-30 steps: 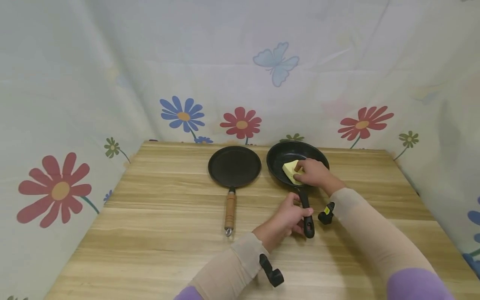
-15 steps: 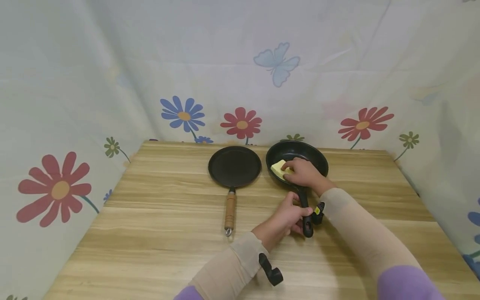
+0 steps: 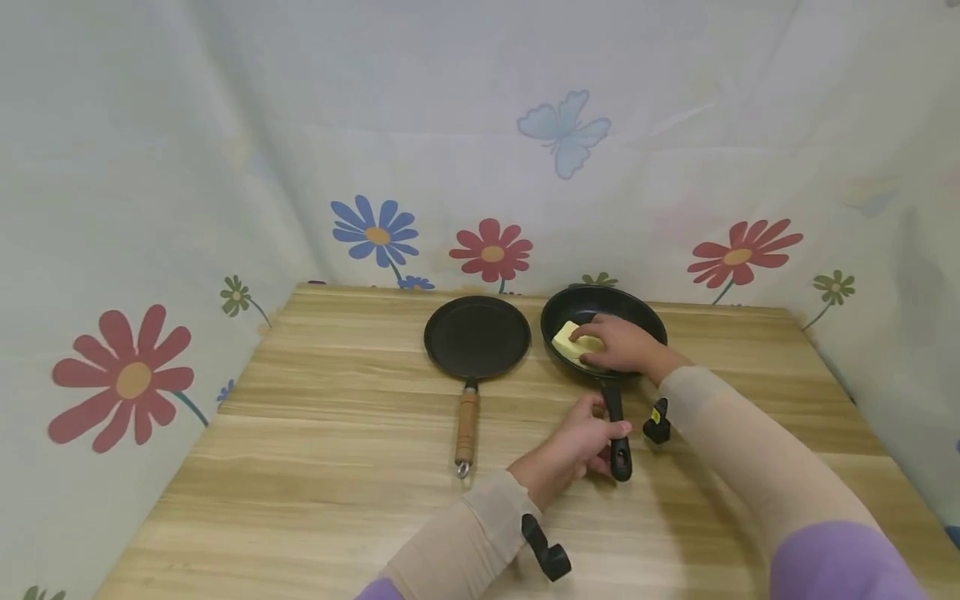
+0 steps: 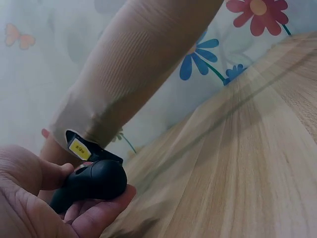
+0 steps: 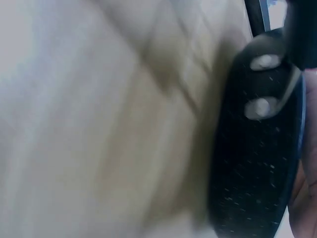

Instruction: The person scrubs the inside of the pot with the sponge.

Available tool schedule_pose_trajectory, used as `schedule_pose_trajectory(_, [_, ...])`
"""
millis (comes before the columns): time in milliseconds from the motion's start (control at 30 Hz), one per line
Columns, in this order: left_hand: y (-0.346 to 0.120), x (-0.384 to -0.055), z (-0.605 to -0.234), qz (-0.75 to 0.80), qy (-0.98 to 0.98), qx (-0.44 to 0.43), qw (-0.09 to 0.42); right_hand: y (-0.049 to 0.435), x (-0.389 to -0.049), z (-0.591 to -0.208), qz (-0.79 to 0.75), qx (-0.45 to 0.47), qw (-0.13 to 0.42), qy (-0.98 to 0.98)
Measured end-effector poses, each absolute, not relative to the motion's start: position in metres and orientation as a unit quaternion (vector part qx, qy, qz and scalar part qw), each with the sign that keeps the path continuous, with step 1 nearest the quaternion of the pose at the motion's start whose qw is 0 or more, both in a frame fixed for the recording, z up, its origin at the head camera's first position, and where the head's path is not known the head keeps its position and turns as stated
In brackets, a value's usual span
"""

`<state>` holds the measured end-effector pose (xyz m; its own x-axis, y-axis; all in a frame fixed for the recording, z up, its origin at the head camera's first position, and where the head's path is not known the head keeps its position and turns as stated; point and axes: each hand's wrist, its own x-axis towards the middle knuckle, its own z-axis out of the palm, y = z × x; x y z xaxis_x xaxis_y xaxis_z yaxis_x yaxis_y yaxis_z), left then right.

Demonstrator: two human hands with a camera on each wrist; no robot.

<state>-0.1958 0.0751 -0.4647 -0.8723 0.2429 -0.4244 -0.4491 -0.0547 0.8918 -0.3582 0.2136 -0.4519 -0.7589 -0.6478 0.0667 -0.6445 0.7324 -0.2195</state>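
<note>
A black frying pan (image 3: pixel 600 302) with a black handle (image 3: pixel 621 454) stands at the back of the wooden table. My left hand (image 3: pixel 581 435) grips that handle between thumb and fingers; the left wrist view shows the handle's rounded end (image 4: pixel 108 179) poking out of the grip. Inside the pan, my right hand (image 3: pixel 626 343) holds a pale yellow sponge (image 3: pixel 567 337) against the pan's floor, fingers bent over it. Part of the sponge is hidden under the hand. In the right wrist view the pan's outer wall (image 5: pixel 252 168), with two rivets, covers most of the right hand.
Left of the frying pan lies a flat black griddle pan (image 3: pixel 477 337) with a wooden handle (image 3: pixel 467 425) pointing toward me. Behind the table (image 3: pixel 337 467) hangs a flowered cloth (image 3: pixel 420 108). Black wrist mounts (image 3: pixel 546 550) stick out from both forearms.
My right hand has slid the sponge left across the pan's floor, then partway back right. My left hand keeps its grip on the handle. The head view has shifted slightly.
</note>
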Motion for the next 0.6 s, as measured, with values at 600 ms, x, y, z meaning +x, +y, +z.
schedule_pose_trajectory(600, [0.077, -0.192, -0.464, 0.720, 0.654, -0.077, 0.222, 0.225, -0.394, -0.441, -0.031, -0.349, -0.018, 0.937])
